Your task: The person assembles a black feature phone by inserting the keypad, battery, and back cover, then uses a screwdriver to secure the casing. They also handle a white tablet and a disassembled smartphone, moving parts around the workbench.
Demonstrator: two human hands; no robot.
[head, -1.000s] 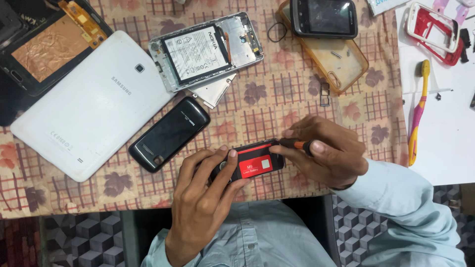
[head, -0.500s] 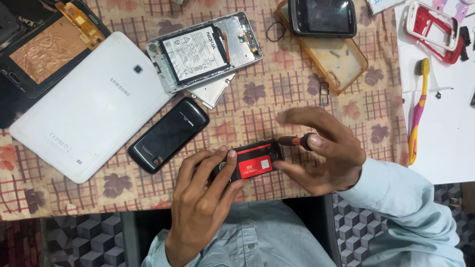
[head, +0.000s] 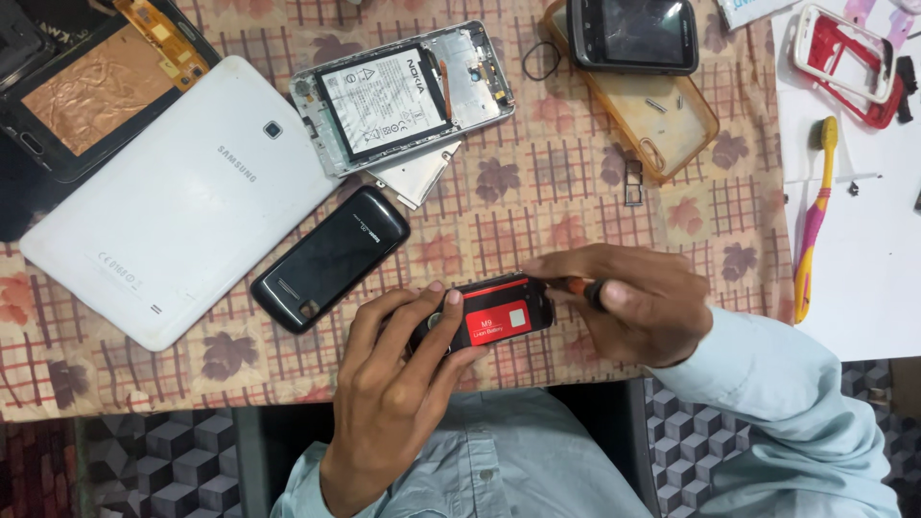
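My left hand (head: 403,374) grips a small black phone (head: 489,312) with its back off, showing a red battery, held just above the table's near edge. My right hand (head: 638,302) is closed on a small screwdriver (head: 580,286) with an orange-and-black handle. The tool's tip sits at the phone's right end, hidden by my fingers. Just left of my left hand lies a black phone back cover (head: 331,257).
A white tablet (head: 177,225) lies face down at left, beside an opened tablet with copper foil (head: 91,91). An opened silver phone (head: 403,91), an amber case (head: 643,115) under a black phone (head: 633,34), a red-white frame (head: 849,62) and a toothbrush (head: 815,216) lie on the patterned cloth (head: 537,206).
My right hand has turned and shifted slightly at the phone's right end, working the screwdriver. The left hand and phone stay nearly in place.
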